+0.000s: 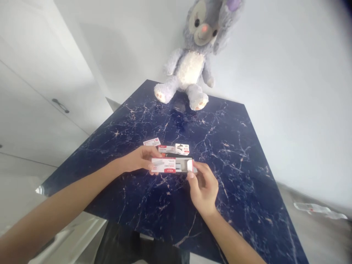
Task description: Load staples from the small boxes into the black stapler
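Between my hands is a small red-and-white cardboard box (164, 165), held level just above the table. Its white inner tray (184, 165) sticks out on the right, and a greyish piece shows inside. My left hand (143, 160) is closed on the printed sleeve at the left end. With thumb and fingers, my right hand (204, 185) pinches the tray's right end. Just behind stand a white box with a black clip picture (182, 149) and another red-and-white box (166, 149). A white card or flat box with a red border (151, 142) lies to their left. Something dark and orange is mostly hidden behind the held box.
The dark blue marbled table (220, 146) narrows toward the wall. At its far edge sits a grey plush toy (192, 58). White cabinet doors with a dark handle (60, 105) are at the left. A clear plastic wrapper (319, 210) lies low on the right, beyond the table.
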{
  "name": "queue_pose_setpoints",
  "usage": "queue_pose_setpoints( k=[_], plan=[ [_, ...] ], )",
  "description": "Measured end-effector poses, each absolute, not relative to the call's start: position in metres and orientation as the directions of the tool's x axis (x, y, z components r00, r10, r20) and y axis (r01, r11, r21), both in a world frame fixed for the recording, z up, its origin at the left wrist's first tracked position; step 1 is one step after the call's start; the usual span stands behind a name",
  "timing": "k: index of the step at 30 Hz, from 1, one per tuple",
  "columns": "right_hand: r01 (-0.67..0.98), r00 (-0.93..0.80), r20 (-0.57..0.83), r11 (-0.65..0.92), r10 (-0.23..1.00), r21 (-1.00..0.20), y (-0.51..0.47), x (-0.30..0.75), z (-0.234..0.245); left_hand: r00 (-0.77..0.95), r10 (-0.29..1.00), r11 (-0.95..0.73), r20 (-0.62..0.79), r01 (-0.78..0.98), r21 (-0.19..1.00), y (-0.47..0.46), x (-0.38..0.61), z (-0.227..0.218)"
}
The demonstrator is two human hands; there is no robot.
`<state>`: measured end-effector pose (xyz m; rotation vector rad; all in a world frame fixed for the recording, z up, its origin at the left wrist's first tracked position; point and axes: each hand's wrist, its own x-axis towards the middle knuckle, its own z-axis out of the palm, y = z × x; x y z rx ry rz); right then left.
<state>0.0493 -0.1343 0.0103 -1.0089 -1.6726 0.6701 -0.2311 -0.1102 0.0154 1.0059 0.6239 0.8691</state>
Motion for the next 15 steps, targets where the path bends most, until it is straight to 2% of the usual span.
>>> queue_pose_setpoints(
  k=[10, 15],
  plan=[
    [0.339, -0.197, 0.609, 0.636, 0.768, -0.693, -0.132, 0.056, 0.009, 0.597, 0.800, 0.348, -0.056, -0.386, 0.854, -0.109, -0.230, 0.025],
    [0.338, -0.197, 0.608, 0.636, 0.769, -0.694, -0.133, 0.058, 0.006, 0.616, 0.787, 0.343, -0.026, -0.404, 0.848, -0.108, -0.228, 0.028]
  ],
)
